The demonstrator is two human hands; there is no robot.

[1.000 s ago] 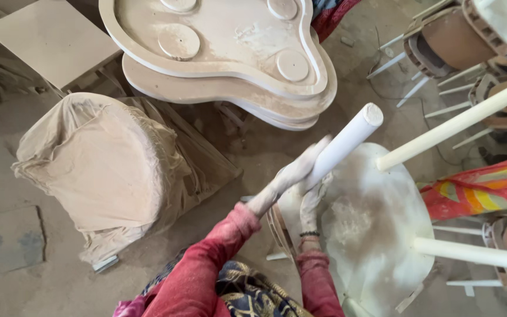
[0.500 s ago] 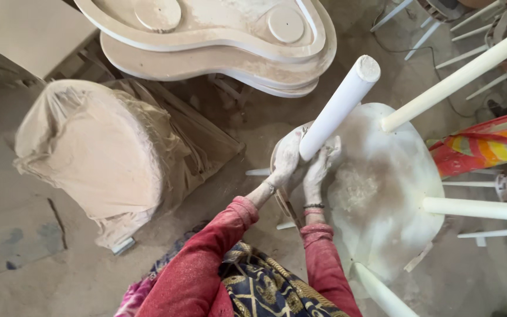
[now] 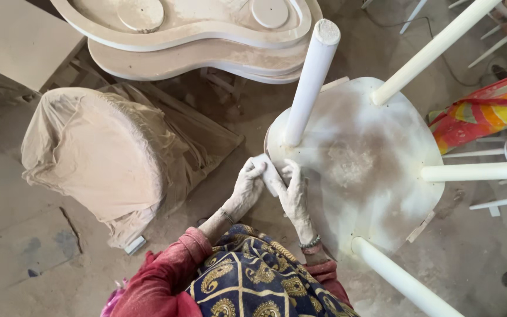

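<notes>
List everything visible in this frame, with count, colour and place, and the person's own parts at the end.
Upturned white round wooden stool seat: one, white and dusty, centre right.
Cylindrical white stool legs: four, white, rising from the seat.
Small pale sanding pad: one, off-white, at the seat's left edge, between both hands.
Curved beige wooden boards: two stacked, top centre.
Dust-covered beige cloth bundle: one, left.
Striped orange and red cloth: one, right edge.
Flat beige panel: one, top left.
Left hand: dusty, on the pad.
Right hand: dusty, on the seat edge beside the pad.
</notes>
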